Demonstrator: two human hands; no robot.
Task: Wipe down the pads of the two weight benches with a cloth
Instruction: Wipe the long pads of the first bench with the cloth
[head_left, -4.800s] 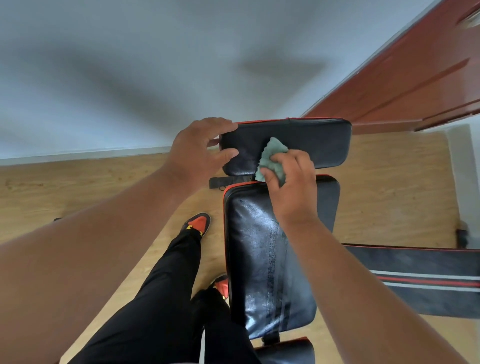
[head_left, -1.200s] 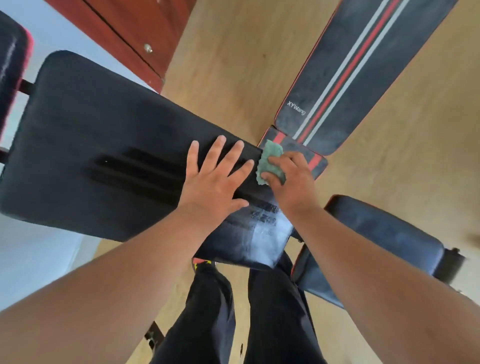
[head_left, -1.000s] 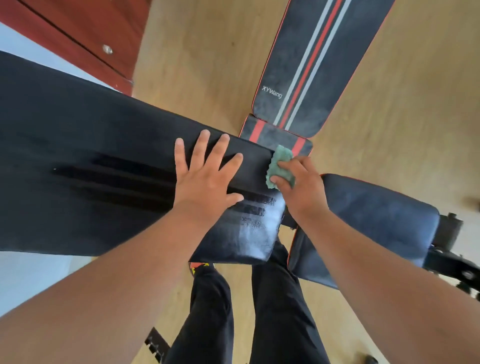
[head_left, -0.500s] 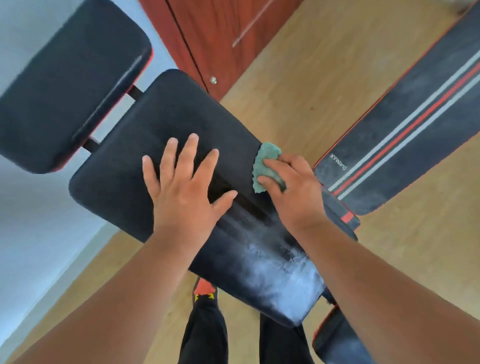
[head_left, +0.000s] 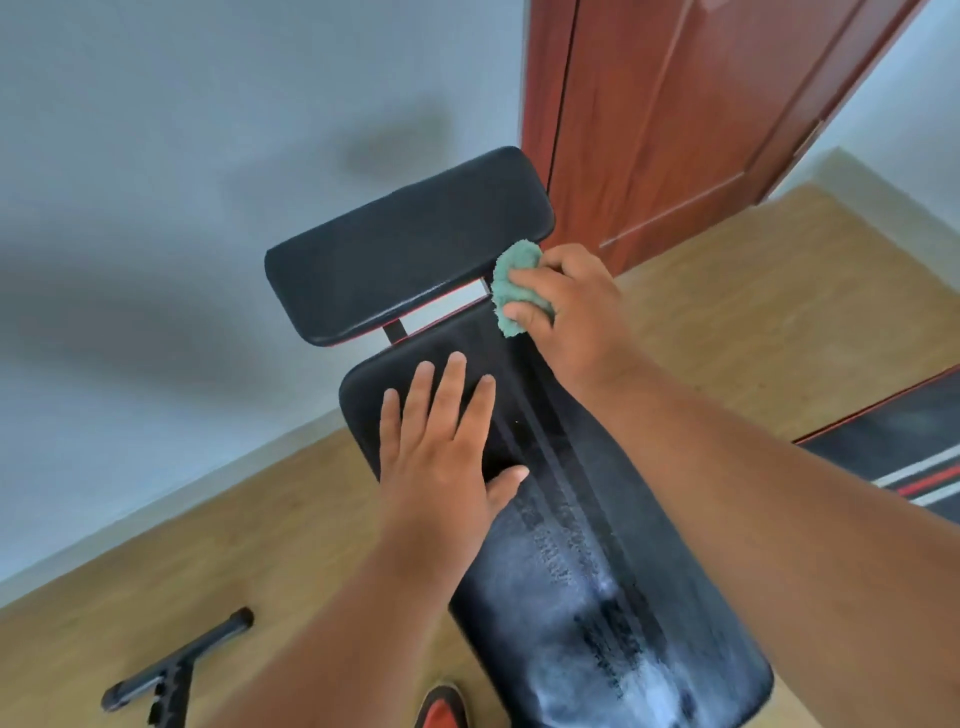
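We look down along both forearms at a black weight bench. Our left hand lies flat on the long back pad, palm down, fingers straight and slightly spread, thumb out to the side; it holds nothing. Our right hand reaches farther, to the upper right corner of that same pad, and grips a crumpled green cloth. The fingers there curl over the cloth and the thumb presses it from below, so the cloth bunches out past the fingertips toward the gap between the two pads. The cloth touches the corner of the long pad and sits just beside the near right end of the head pad, a shorter black cushion with a thin red edge, set crosswise beyond the long pad and joined to it by a dark bracket.

The near part of the long pad shows pale, streaky patches and a shine along its middle stripes. To the right, at the frame edge, part of a second bench pad shows black with white and red stripes. The wooden floor lies beneath both. A black metal bar lies on the floor at lower left, and the red toe of a shoe shows at the bottom. A grey wall rises behind, with a reddish-brown door to the right.
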